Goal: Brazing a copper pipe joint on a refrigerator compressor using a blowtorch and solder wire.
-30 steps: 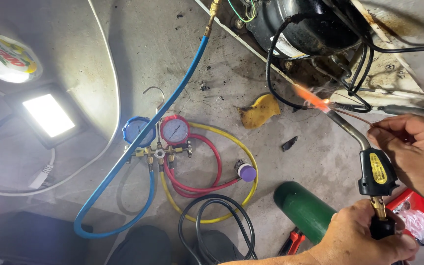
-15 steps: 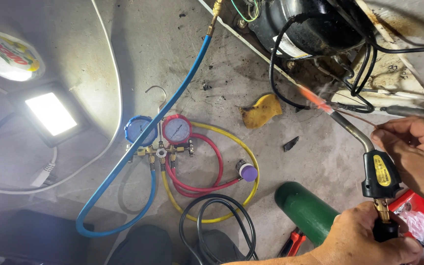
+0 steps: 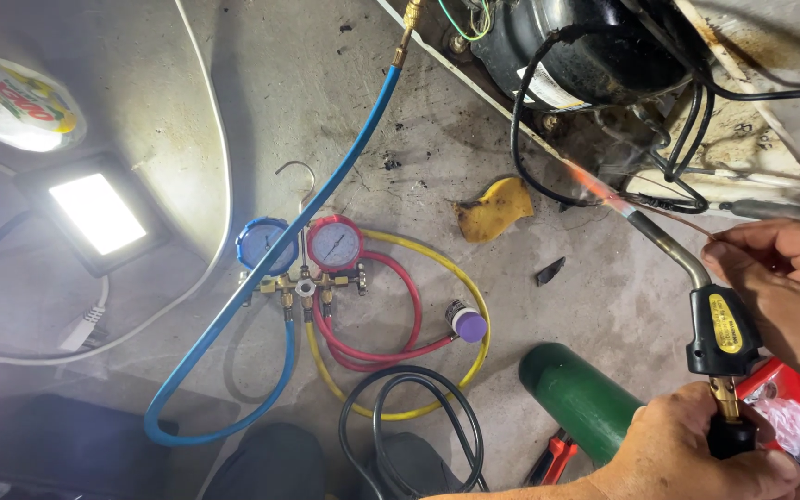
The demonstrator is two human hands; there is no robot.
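Observation:
My left hand (image 3: 696, 454) grips the handle at the base of a black gas torch (image 3: 719, 329) with a yellow label. Its bent metal tube (image 3: 668, 250) points up and left, and an orange flame (image 3: 594, 188) burns at its tip against the pipes beside a black compressor (image 3: 585, 46). My right hand (image 3: 784, 278) pinches a thin metal rod (image 3: 673, 219) that reaches toward the flame. A green gas cylinder (image 3: 581, 398) lies on the floor just left of my left hand.
A manifold with blue (image 3: 263, 243) and red (image 3: 335, 243) gauges lies mid-floor with coiled blue (image 3: 233, 315), red and yellow (image 3: 446, 268) hoses. A lit work lamp (image 3: 94, 213) is at left, a black cable coil (image 3: 409, 417) at bottom, and a yellow rag (image 3: 493, 208) and red pliers (image 3: 553, 458) are nearby.
Both hands and the torch have drifted slightly down and right in view. The flame stays at the same pipes and the grips are unchanged.

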